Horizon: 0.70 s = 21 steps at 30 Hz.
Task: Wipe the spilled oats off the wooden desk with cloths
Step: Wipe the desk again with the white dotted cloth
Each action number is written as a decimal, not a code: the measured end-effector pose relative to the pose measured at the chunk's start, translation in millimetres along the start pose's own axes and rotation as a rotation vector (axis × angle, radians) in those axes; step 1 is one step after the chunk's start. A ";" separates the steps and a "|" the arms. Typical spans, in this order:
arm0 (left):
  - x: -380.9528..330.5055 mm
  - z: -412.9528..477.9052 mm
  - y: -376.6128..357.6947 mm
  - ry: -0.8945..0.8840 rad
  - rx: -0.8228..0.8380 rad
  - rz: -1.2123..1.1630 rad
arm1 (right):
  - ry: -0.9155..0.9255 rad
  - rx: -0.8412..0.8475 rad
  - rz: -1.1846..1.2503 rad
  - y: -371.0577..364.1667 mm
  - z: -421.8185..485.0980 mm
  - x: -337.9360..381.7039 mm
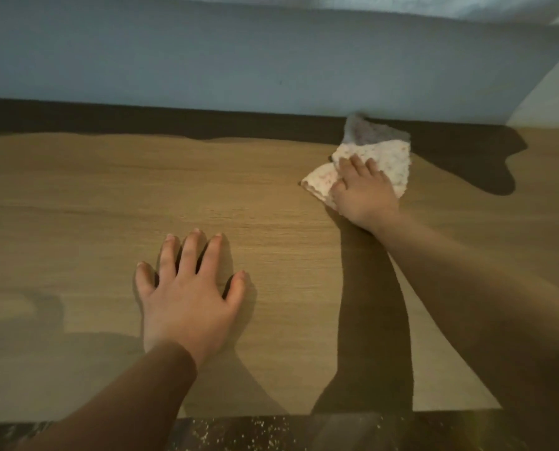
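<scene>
Your cloth [392, 157] lies at 2 o'clock on the desk [271, 206], close to the far edge.

The cloth is pale cream with small coloured speckles. It is crumpled into a loose, folded wedge, and your right hand [362, 193] presses it down with the fingers laid over its near side. One corner points toward 9 o'clock, and a greyish flap lifts at 12 o'clock against the dark strip along the back. The desk is light wood with the grain running from 9 to 3 o'clock. At 6 o'clock, past its near edge, you can see pale flecks [239, 429] scattered on a dark surface.
</scene>
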<state>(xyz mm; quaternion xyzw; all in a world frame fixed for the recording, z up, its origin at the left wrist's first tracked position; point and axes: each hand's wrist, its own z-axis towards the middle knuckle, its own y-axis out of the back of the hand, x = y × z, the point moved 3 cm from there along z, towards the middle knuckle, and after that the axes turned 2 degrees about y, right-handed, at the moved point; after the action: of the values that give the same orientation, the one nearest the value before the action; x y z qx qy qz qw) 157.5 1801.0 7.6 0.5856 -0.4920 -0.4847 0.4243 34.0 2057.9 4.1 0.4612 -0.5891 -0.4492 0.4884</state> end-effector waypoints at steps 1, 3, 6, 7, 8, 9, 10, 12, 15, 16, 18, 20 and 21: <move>0.0 -0.2 0.3 -0.004 0.000 -0.001 | 0.064 -0.001 0.020 -0.5 -9.2 12.6; -0.5 -1.3 1.9 -0.005 -0.007 -0.004 | 0.203 -0.010 0.058 0.7 -29.6 39.6; -0.9 -2.1 2.5 -0.006 -0.015 -0.013 | 0.352 -0.055 0.032 -0.7 -63.1 70.5; -0.8 -1.8 2.5 -0.005 -0.017 -0.016 | 0.361 -0.093 -0.010 -1.8 -69.3 74.0; -0.9 -2.2 2.7 -0.003 -0.019 -0.017 | 0.343 -0.135 -0.052 -1.9 -71.2 74.4; -1.1 -2.5 3.1 -0.001 -0.021 -0.020 | 0.312 -0.169 -0.080 -0.8 -69.5 73.0; -1.8 -3.0 3.5 -0.003 -0.020 -0.021 | 0.283 -0.184 -0.097 -0.6 -64.7 70.6; -2.2 -3.3 3.6 -0.002 -0.016 -0.018 | 0.292 -0.126 -0.107 -3.9 -49.6 69.4; -1.6 -2.2 4.0 0.004 -0.026 -0.006 | 0.302 0.052 -0.065 -12.1 -33.0 70.0; -1.7 -2.1 3.7 0.003 -0.027 -0.004 | 0.284 0.075 -0.047 -13.3 -29.9 66.5; -1.4 -2.0 3.2 0.001 -0.032 -0.005 | 0.219 0.057 -0.044 -10.9 -22.3 51.3; -0.4 -2.2 1.9 0.000 -0.032 -0.004 | 0.080 0.018 -0.021 -5.2 -13.4 20.6; -0.4 -1.9 1.1 -0.004 -0.032 -0.002 | -0.010 -0.006 0.005 -0.8 -10.4 0.6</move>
<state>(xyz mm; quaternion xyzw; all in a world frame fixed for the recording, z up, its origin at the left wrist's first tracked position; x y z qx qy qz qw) 159.2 1801.3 9.1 0.5782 -0.4843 -0.4941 0.4325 44.3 2056.4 4.7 0.4561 -0.5913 -0.4520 0.4878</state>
